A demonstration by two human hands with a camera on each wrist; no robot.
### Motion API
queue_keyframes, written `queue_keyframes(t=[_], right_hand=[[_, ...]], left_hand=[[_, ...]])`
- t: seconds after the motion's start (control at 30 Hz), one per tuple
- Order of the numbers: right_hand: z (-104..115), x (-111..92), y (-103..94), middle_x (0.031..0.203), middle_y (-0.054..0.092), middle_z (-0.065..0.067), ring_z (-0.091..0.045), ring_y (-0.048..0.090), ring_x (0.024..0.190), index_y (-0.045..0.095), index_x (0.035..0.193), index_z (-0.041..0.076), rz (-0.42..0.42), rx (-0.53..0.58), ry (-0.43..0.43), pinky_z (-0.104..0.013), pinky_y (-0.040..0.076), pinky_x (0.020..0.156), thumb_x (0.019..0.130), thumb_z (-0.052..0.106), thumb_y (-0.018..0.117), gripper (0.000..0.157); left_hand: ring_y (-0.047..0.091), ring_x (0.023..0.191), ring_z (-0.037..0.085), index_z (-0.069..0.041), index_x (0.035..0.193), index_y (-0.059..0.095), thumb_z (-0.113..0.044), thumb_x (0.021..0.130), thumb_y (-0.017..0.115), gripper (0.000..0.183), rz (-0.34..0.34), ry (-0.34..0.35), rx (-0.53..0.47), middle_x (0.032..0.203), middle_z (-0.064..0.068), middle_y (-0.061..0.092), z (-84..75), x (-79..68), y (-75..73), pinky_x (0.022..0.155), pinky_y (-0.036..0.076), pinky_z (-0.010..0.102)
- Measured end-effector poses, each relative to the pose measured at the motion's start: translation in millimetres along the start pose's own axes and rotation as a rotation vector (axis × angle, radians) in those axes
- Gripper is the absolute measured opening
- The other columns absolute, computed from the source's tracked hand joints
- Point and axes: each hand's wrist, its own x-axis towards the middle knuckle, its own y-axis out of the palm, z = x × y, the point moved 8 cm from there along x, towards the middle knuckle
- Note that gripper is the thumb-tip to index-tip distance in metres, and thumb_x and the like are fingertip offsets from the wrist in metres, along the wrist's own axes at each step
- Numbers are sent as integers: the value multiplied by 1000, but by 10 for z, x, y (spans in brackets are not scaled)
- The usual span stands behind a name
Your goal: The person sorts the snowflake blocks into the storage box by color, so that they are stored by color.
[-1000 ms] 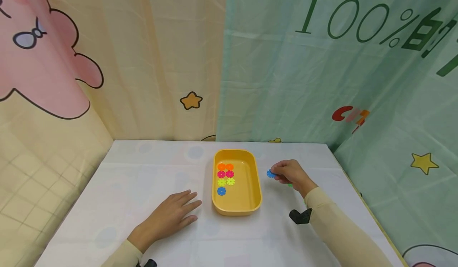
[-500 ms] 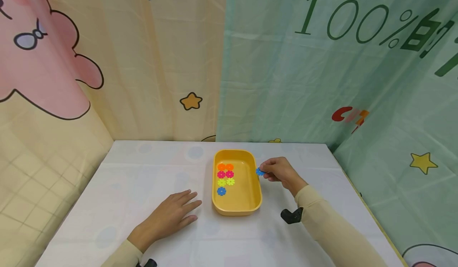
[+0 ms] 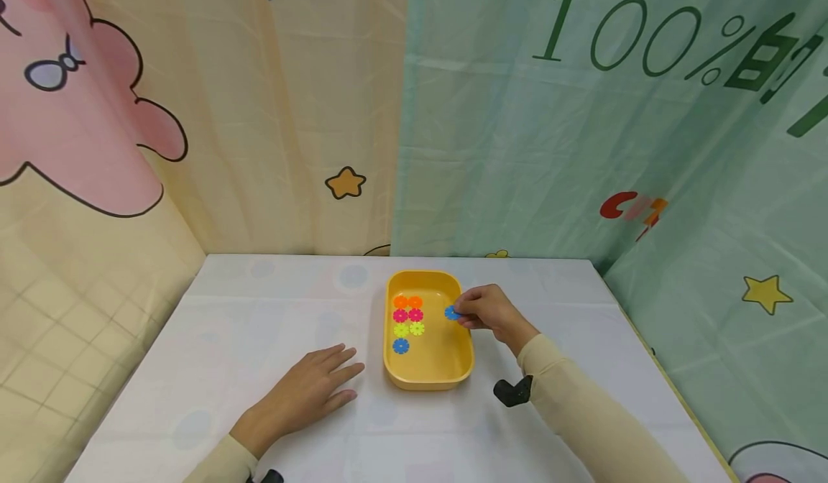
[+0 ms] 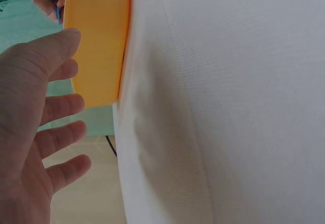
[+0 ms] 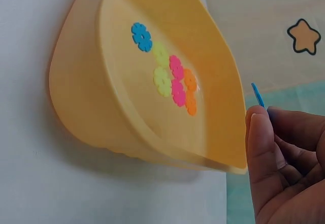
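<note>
My right hand [image 3: 493,315] pinches a blue flower-shaped plastic disc [image 3: 451,313] between thumb and fingertips, over the right side of a yellow tray [image 3: 429,384]. In the right wrist view that held disc [image 5: 257,94] appears edge-on. Inside the tray, flower discs lie in rows on the left: two orange discs [image 3: 407,302], two pink discs [image 3: 408,315], two yellow-green discs [image 3: 409,330] and one blue disc [image 3: 401,346]. Left of the tray, my left hand [image 3: 309,391] has its fingers spread and holds nothing; the left wrist view shows it beside the tray wall [image 4: 96,56].
A white cloth covers the table [image 3: 213,353]. Printed curtains [image 3: 291,109] stand behind and at the sides. A black wrist strap piece [image 3: 513,391] hangs below the right sleeve [image 3: 582,404].
My right hand has carried the blue disc leftward, from beside the tray to over its right side. The left hand and the discs in the tray have stayed put.
</note>
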Motion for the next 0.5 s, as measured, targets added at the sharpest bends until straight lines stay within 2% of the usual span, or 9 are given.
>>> queue_keyframes(t=[0.27, 0.5], right_hand=[[34, -2, 190, 85, 72, -11, -17, 70, 66, 71, 104, -4, 27, 8, -32, -26, 62, 67, 98, 9, 68, 14], [31, -23, 327, 87, 71, -13, -17, 70, 67, 70, 106, -4, 37, 3, -21, -26, 62, 67, 97, 7, 69, 14]], left_hand=[[51, 138, 34, -17, 138, 65, -42, 98, 67, 47, 11, 1, -8, 146, 9, 59, 11, 2, 20, 109, 46, 54], [52, 138, 34, -18, 138, 66, -42, 98, 67, 47, -6, 13, 3, 145, 9, 60, 11, -10, 15, 108, 47, 54]])
